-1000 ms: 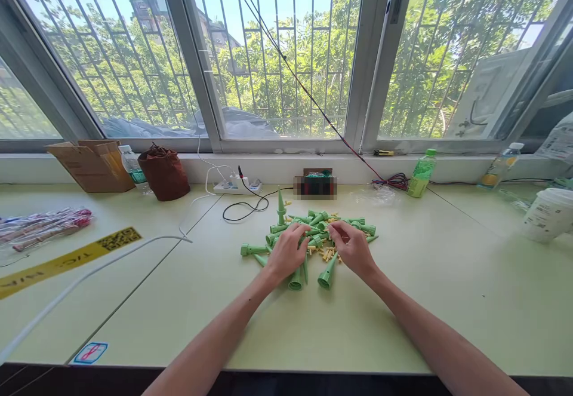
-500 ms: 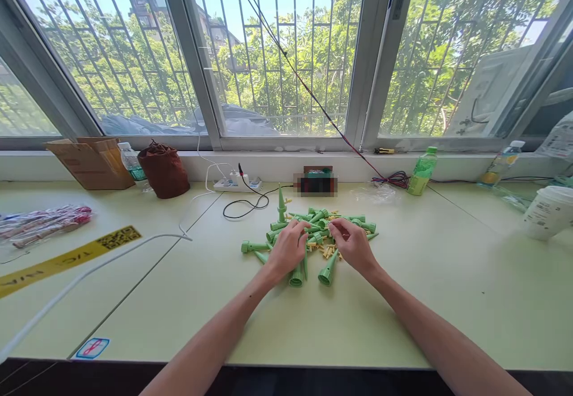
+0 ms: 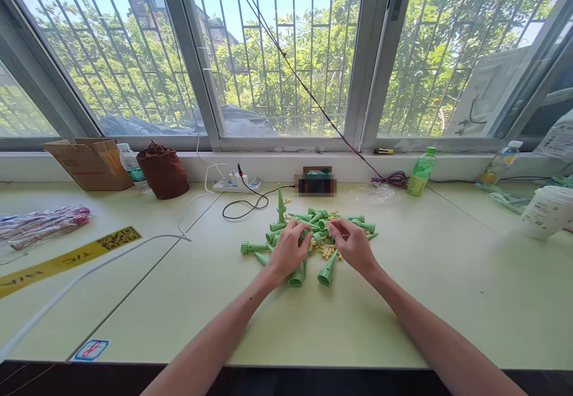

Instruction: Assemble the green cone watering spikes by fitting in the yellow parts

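Note:
Over a pile of green plastic watering spikes, my left hand is closed, fingers and thumb curled round a green spike that they mostly hide. My right hand faces it with thumb and forefinger pinched together; whatever sits between those fingertips is too small to make out. Small yellow plastic pieces lie scattered among the spikes. One spike stands upright at the back left of the pile. Nearer to me, a loose spike lies with its wide hollow end towards me.
Behind the pile are a power strip, a black cable and a small device. A brown drawstring bag and a cardboard box stand left. To the right are a green bottle and a white cup.
The fingers of my left hand have shifted slightly, the thumb bending a little more. My right hand stays in nearly the same place, and the pile looks unchanged.

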`<state>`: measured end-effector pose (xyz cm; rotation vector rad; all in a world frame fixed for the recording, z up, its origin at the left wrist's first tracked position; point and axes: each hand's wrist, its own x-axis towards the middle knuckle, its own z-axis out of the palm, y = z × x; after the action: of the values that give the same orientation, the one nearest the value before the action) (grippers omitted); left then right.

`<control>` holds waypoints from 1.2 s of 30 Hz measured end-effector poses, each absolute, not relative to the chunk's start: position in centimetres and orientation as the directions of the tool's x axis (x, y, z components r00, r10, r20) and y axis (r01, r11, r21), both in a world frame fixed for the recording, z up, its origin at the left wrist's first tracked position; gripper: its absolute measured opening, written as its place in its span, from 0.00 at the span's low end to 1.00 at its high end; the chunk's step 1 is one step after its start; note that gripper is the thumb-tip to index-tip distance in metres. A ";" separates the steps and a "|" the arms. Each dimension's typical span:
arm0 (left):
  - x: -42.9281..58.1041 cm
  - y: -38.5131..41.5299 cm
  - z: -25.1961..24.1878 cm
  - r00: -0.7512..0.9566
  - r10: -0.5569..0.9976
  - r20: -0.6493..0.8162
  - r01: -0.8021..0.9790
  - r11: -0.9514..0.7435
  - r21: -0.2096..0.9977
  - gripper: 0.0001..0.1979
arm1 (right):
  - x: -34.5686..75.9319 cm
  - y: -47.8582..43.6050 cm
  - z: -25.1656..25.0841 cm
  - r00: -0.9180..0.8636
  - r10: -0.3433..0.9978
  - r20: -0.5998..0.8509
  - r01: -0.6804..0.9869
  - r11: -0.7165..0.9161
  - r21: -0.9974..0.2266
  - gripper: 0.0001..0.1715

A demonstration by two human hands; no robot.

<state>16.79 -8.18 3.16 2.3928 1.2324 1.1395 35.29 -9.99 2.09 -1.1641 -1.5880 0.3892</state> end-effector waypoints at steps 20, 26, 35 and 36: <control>17.0 -8.2 3.3 0.244 0.741 0.625 0.533 -0.641 0.552 0.06 | 34.4 -10.7 2.2 -0.056 0.838 0.543 0.417 0.514 -0.750 0.16; 17.1 -8.1 3.1 0.215 0.765 0.607 0.529 -0.614 0.586 0.06 | 34.3 -10.7 2.0 -0.101 0.837 0.538 0.417 0.526 -0.741 0.15; 17.1 -8.1 3.1 0.230 0.758 0.611 0.538 -0.622 0.569 0.06 | 34.1 -11.0 2.3 -0.131 0.820 0.557 0.391 0.559 -0.731 0.14; 17.1 -8.1 3.1 0.233 0.759 0.608 0.540 -0.621 0.568 0.06 | 34.1 -11.0 2.3 -0.133 0.820 0.557 0.392 0.560 -0.730 0.13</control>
<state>17.11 -8.11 3.07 2.2679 1.2223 1.3338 34.11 -11.03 2.29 -1.0109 -1.7416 0.5072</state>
